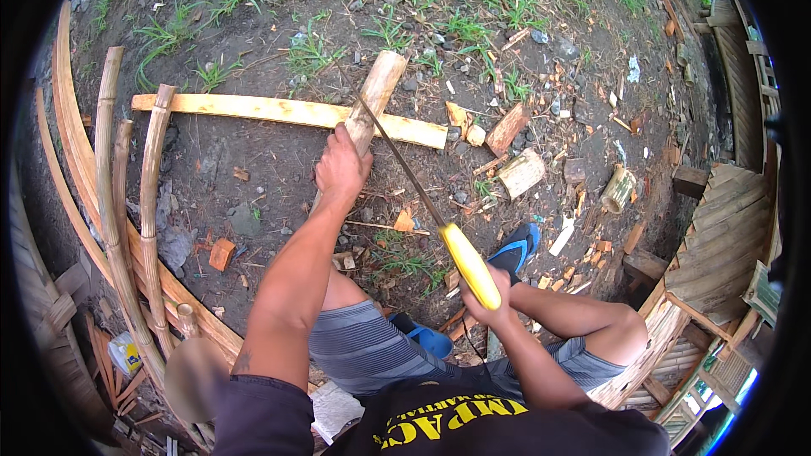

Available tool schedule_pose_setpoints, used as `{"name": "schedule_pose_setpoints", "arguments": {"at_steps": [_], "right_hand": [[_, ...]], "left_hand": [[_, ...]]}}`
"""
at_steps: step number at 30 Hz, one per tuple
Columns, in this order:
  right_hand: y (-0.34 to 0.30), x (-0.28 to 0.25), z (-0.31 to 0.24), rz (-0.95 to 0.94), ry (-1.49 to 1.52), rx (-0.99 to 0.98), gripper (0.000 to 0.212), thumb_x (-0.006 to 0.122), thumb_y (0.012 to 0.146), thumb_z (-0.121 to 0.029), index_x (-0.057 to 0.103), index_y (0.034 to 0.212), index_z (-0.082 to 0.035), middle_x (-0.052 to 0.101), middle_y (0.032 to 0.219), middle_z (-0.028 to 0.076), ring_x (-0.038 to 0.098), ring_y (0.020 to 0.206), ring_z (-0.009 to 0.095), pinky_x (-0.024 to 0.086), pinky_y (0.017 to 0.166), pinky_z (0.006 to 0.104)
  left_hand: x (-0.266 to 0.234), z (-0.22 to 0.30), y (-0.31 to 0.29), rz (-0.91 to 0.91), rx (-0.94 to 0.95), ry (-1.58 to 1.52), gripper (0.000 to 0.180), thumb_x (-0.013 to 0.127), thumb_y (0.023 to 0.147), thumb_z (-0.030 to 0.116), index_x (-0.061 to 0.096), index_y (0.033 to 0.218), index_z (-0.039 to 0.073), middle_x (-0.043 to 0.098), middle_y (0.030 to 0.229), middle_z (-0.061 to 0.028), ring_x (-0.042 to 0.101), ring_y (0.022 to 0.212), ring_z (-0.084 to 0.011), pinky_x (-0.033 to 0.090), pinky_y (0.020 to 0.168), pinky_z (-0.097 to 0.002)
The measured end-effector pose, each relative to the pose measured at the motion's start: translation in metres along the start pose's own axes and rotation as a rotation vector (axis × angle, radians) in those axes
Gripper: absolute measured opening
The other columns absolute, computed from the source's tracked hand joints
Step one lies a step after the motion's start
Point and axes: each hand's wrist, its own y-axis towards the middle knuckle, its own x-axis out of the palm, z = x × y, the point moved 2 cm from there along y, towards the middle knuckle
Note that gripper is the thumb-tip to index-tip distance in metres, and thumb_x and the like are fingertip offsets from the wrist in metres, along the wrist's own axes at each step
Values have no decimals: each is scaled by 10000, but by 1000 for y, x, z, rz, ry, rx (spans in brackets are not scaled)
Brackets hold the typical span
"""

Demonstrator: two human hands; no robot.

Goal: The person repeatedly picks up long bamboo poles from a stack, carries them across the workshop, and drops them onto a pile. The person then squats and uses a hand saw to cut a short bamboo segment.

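Observation:
My left hand point(342, 162) is closed around a pale round length of wood point(380, 80), which slants away from me across a flat plank point(253, 108). In my right hand point(488, 297) is a hand saw with a yellow handle point(467, 263). Its long, dark blade point(405, 165) appears edge-on, so its teeth cannot be made out. The blade crosses the wood just beyond my left knuckles, its tip reaching past the left side. The fingers of my right hand are partly hidden by the handle.
Bamboo poles point(152, 177) and long curved wooden strips point(80, 152) lie at the left. Short logs point(521, 173), chips and offcuts litter the soil at right. My feet in blue sandals point(517, 247) are close below the saw. A slatted wooden structure point(718, 245) stands at the right edge.

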Motion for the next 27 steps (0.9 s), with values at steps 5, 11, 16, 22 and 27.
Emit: {"name": "schedule_pose_setpoints", "arguments": {"at_steps": [5,11,16,22,27], "right_hand": [[108,94,79,29,196,-25,190,712,773,-67,651,927,28,666,762,151,637,631,224,515,627,350],[-7,-16,-31,-1,-32,-106,386,622,717,0,706,1093,27,727,876,171,740,754,303,584,708,351],[142,90,42,98,231,-98,187,709,766,-94,660,914,8,680,772,163,662,638,274,515,615,362],[-28,0,24,33,85,-83,258,661,728,-13,719,979,-9,710,810,143,729,709,278,570,667,330],[98,81,73,21,156,-42,174,699,753,-73,668,903,9,660,744,138,660,621,246,518,614,350]], "left_hand": [[0,-1,2,-44,-1,7,765,787,800,289,344,1356,7,583,1148,-238,664,986,-434,562,810,-534],[1,-3,-2,27,14,-19,784,797,795,293,347,1371,10,586,1150,-240,666,985,-436,562,822,-528],[0,1,-2,21,3,-44,779,788,804,315,347,1374,18,588,1174,-229,667,992,-426,559,829,-527],[-2,3,-1,-10,3,12,751,769,811,294,348,1366,14,590,1158,-239,663,992,-439,557,834,-531],[1,-1,-4,13,17,20,751,763,814,291,345,1371,12,589,1160,-243,662,993,-441,558,828,-528]]}}
